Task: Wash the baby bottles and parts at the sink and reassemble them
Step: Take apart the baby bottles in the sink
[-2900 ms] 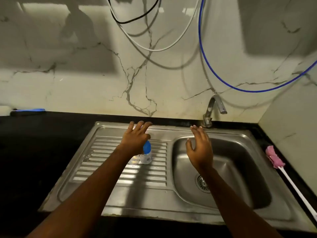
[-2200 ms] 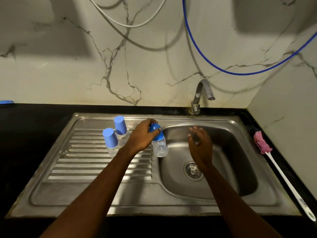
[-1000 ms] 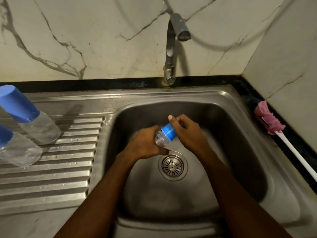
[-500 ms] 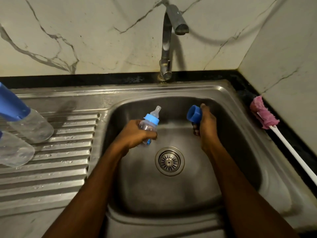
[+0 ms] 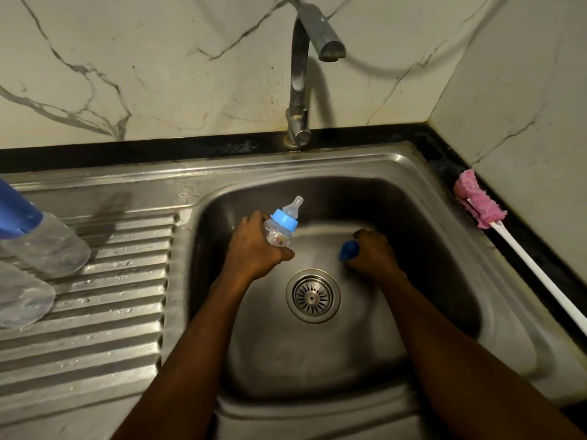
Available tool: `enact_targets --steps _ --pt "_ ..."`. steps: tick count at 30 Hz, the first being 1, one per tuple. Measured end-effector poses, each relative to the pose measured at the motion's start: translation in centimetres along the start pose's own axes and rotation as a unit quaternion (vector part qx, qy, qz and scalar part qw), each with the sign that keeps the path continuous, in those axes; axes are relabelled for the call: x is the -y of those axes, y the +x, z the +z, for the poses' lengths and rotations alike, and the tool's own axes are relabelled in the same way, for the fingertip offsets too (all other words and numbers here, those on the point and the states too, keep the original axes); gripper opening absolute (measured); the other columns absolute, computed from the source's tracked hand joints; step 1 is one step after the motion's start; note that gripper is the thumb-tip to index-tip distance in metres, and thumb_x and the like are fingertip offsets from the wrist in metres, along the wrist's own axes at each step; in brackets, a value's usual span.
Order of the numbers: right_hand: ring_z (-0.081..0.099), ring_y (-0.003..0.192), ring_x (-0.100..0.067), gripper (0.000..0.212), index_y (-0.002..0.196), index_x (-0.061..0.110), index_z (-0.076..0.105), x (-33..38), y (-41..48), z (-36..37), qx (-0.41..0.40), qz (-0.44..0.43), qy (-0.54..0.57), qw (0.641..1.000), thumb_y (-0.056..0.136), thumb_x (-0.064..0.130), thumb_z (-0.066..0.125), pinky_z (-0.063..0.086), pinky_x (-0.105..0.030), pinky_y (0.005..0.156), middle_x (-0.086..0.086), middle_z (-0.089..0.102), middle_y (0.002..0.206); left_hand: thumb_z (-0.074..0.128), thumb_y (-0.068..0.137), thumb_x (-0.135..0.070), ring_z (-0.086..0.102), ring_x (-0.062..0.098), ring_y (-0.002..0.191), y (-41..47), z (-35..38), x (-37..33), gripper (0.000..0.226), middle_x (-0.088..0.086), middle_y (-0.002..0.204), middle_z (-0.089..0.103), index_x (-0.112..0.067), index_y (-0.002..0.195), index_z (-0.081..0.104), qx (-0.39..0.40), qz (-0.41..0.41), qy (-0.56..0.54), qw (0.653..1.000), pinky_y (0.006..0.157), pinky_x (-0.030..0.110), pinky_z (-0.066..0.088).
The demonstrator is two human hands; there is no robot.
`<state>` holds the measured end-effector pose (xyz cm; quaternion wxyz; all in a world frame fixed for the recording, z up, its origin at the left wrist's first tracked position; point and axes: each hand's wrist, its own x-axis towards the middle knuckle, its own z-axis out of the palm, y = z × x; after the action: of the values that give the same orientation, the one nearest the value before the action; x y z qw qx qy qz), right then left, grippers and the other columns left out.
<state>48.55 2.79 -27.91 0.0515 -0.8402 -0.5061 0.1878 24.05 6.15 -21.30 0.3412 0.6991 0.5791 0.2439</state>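
My left hand [image 5: 254, 247] grips a small clear baby bottle [image 5: 279, 234] with a light-blue collar and a clear teat, tilted up to the right over the steel sink basin [image 5: 422, 217]. My right hand [image 5: 373, 252] holds the bottle's dark-blue cap [image 5: 349, 250] low in the basin, just right of the drain [image 5: 313, 295]. Two more capped bottles stand on the ribbed drainboard [image 5: 120, 296] at the far left, the nearer-to-wall bottle [image 5: 44, 239] and the lower bottle [image 5: 19, 295], both partly cut off by the frame edge.
The tap [image 5: 313, 46] arches over the back of the basin and no water runs. A pink-headed bottle brush [image 5: 476, 204] with a long white handle lies on the black counter along the right wall.
My right hand pulled the blue cap off the bottle and has lowered it towards the basin floor. My left hand keeps the bottle, its teat now bare.
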Motion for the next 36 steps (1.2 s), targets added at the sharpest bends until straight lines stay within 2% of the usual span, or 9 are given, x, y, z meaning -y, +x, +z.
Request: enact_targets --steps 3,6,11,16,23,27,29,33,36 --pt "0.052 0.113 -0.028 0.056 0.127 0.017 0.056 3.0 -1.1 -2.5 -0.08 -0.033 0.137 0.987 0.083 0.049 0.07 0.046 -0.037 0.094 -0.01 0.057 0.121 0.091 0.058 -0.019 0.06 0.014 0.082 0.0 -0.1 -0.1 0.062 0.001 0.103 0.059 -0.021 0.106 0.051 -0.022 -0.02 -0.04 0.999 0.06 0.023 0.044" --pt "0.057 0.075 -0.016 0.043 0.107 0.015 0.063 7.4 -3.9 -4.1 -0.007 -0.039 0.448 0.893 0.092 0.055 0.053 0.045 -0.026 0.064 -0.004 0.062 0.082 0.09 0.059 -0.017 0.059 0.011 0.083 -0.2 0.0 -0.3 0.062 0.0 0.102 0.06 -0.021 0.106 0.05 -0.034 -0.008 -0.051 0.998 0.061 0.021 0.044" --pt "0.04 0.048 -0.007 0.052 0.081 0.013 0.061 10.5 -5.9 -5.2 0.038 -0.057 0.516 0.854 0.093 0.06 0.042 0.034 -0.017 0.044 0.002 0.046 0.057 0.091 0.06 -0.014 0.06 0.014 0.09 -0.7 0.3 -1.5 0.068 0.0 0.103 0.057 -0.02 0.107 0.041 -0.045 0.026 -0.055 0.997 0.073 0.029 0.055" --pt "0.065 0.07 -0.004 0.048 0.092 0.012 0.063 10.0 -6.4 -4.6 -0.011 -0.157 0.497 0.854 0.075 0.057 0.065 0.048 -0.018 0.063 0.004 0.067 0.079 0.09 0.062 -0.016 0.057 0.012 0.087 -1.1 0.6 -2.7 0.065 -0.001 0.099 0.054 -0.021 0.102 0.04 -0.024 0.05 -0.037 0.998 0.075 0.029 0.054" --pt "0.058 0.059 0.007 0.031 0.081 0.02 0.054 9.2 -6.2 -4.7 -0.044 -0.184 0.451 0.872 0.081 0.05 0.065 0.043 -0.011 0.056 0.01 0.059 0.07 0.091 0.058 -0.016 0.059 0.012 0.081 -1.4 0.1 -2.7 0.058 -0.003 0.09 0.056 -0.018 0.096 0.047 0.013 0.058 -0.046 0.997 0.068 0.025 0.052" --pt "0.063 0.07 -0.005 0.03 0.086 0.013 0.057 9.3 -6.5 -5.4 0.0 -0.266 0.465 0.844 0.082 0.042 0.064 0.05 -0.02 0.066 0.0 0.063 0.075 0.087 0.063 -0.011 0.069 0.02 0.088 -1.3 -1.8 -2.3 0.046 0.005 0.093 0.07 -0.01 0.102 0.061 0.176 0.023 -0.169 0.97 0.079 0.037 0.06" --pt "0.066 0.075 -0.011 0.026 0.093 0.008 0.06 9.5 -7.0 -6.2 0.044 -0.315 0.484 0.815 0.084 0.033 0.062 0.052 -0.022 0.07 -0.006 0.065 0.08 0.08 0.07 0.001 0.07 0.017 0.084 -1.5 -2.7 -2.0 0.034 0.005 0.087 0.073 -0.005 0.1 0.065 0.231 0.026 -0.245 0.941 0.075 0.03 0.059" --pt "0.06 0.067 0.005 0.021 0.107 0.009 0.063 7.7 -6.5 -7.5 0.103 -0.3 0.41 0.855 0.093 0.024 0.059 0.045 -0.013 0.06 0.007 0.064 0.083 0.091 0.061 -0.019 0.07 0.011 0.076 -0.8 -2.2 -0.9 0.041 -0.001 0.084 0.073 -0.016 0.095 0.067 0.121 0.045 -0.129 0.983 0.07 0.026 0.059" --pt "0.059 0.058 0.002 0.043 0.104 0.012 0.063 6.9 -5.8 -7.0 0.098 -0.235 0.344 0.904 0.084 0.049 0.058 0.046 -0.018 0.056 0.001 0.065 0.08 0.093 0.058 -0.027 0.063 0.003 0.073 -0.7 -1.1 -0.4 0.046 -0.012 0.082 0.065 -0.023 0.093 0.063 0.072 0.09 -0.006 0.993 0.062 0.013 0.05"
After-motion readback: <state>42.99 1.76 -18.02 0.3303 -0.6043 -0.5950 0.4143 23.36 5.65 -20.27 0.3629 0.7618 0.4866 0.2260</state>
